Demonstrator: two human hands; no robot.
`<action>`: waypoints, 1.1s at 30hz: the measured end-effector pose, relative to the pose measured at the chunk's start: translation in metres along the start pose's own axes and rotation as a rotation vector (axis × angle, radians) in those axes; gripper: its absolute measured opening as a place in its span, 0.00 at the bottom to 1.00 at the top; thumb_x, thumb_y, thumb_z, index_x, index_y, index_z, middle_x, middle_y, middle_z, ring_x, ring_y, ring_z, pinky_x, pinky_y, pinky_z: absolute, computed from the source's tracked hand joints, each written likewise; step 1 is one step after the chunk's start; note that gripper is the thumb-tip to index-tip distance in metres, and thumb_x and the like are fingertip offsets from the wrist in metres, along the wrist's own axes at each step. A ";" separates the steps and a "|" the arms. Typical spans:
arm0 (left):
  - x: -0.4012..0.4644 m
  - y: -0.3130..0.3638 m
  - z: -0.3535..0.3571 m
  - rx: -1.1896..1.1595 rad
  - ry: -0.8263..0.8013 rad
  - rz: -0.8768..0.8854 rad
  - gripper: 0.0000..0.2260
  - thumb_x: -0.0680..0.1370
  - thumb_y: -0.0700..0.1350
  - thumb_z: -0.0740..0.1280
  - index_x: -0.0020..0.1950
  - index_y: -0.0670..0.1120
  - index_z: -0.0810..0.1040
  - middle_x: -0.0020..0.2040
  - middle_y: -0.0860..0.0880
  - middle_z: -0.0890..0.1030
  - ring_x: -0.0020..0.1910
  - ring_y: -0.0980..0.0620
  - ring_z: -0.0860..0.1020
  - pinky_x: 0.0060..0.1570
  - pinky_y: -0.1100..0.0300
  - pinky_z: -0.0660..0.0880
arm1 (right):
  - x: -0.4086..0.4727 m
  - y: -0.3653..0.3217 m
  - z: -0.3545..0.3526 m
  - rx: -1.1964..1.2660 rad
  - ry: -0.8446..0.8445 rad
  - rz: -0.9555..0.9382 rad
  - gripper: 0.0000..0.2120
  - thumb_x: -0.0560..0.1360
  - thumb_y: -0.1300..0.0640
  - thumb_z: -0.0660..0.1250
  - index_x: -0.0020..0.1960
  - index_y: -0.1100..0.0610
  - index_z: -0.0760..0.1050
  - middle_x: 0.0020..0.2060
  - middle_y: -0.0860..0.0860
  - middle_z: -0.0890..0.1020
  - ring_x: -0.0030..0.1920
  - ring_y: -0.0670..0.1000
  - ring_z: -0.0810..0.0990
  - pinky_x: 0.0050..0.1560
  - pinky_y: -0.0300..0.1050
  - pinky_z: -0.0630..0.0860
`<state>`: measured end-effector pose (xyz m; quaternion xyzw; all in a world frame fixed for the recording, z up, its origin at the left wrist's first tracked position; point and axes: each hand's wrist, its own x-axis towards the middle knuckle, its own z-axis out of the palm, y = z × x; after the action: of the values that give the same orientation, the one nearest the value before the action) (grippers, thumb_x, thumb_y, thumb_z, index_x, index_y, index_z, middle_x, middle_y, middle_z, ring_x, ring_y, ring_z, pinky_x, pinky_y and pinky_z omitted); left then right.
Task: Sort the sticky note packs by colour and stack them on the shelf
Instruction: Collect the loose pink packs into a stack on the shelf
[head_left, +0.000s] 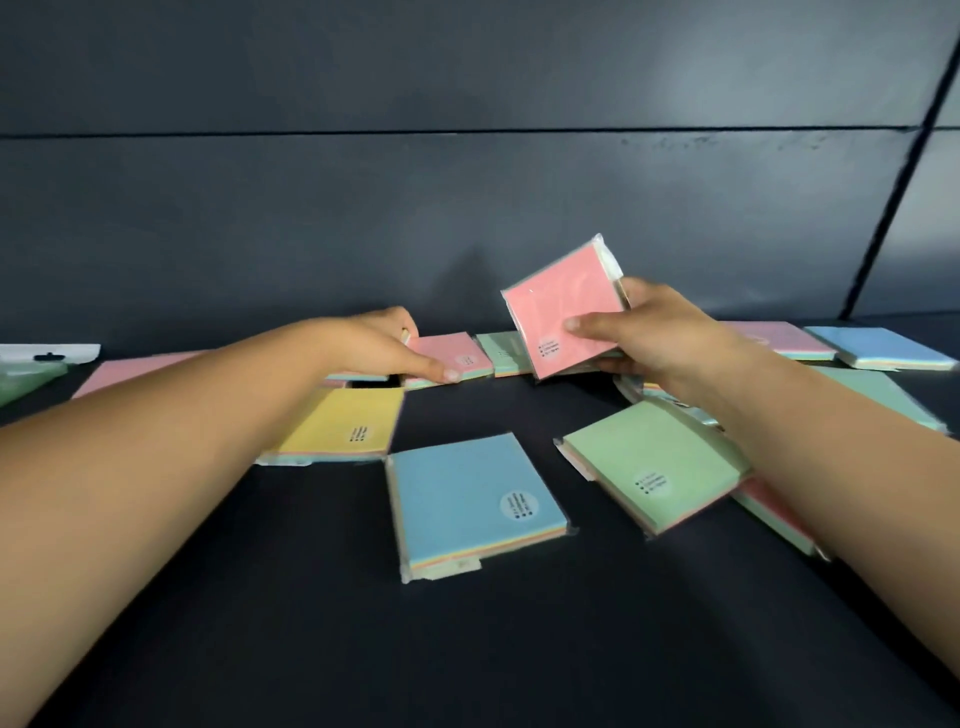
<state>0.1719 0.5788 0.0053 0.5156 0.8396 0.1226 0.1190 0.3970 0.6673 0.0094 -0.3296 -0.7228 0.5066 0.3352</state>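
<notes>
Dark shelf; right hand grips pink pack

A dark panelled wall fills the upper half of the frame. A white hang-tab packet lies at the left edge, a green bag just below it.

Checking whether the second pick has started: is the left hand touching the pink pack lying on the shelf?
Touching. The head view shows the left hand with its thumb lying on the near edge of the pink pack; no gap is visible.
</notes>
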 end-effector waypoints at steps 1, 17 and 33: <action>0.000 0.004 0.003 -0.049 0.002 0.009 0.29 0.65 0.63 0.72 0.58 0.49 0.68 0.47 0.53 0.75 0.51 0.51 0.73 0.43 0.58 0.68 | 0.000 0.000 0.000 0.011 -0.001 -0.002 0.07 0.74 0.62 0.67 0.44 0.52 0.72 0.45 0.51 0.82 0.47 0.51 0.82 0.52 0.47 0.79; -0.005 0.037 -0.014 -0.621 0.144 0.104 0.11 0.70 0.47 0.74 0.47 0.46 0.76 0.41 0.51 0.78 0.42 0.53 0.74 0.40 0.63 0.68 | -0.004 -0.010 -0.012 0.243 0.178 0.059 0.06 0.76 0.62 0.60 0.41 0.54 0.68 0.39 0.52 0.76 0.43 0.52 0.75 0.37 0.42 0.75; -0.062 0.053 -0.032 -1.195 0.215 0.061 0.05 0.81 0.52 0.58 0.51 0.52 0.70 0.49 0.49 0.79 0.50 0.44 0.77 0.57 0.41 0.72 | -0.020 -0.020 -0.008 0.349 0.160 -0.056 0.08 0.76 0.63 0.60 0.40 0.54 0.69 0.40 0.51 0.78 0.42 0.50 0.77 0.37 0.41 0.76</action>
<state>0.2326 0.5439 0.0576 0.3683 0.6176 0.6274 0.2989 0.4120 0.6492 0.0269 -0.2856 -0.6039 0.5870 0.4574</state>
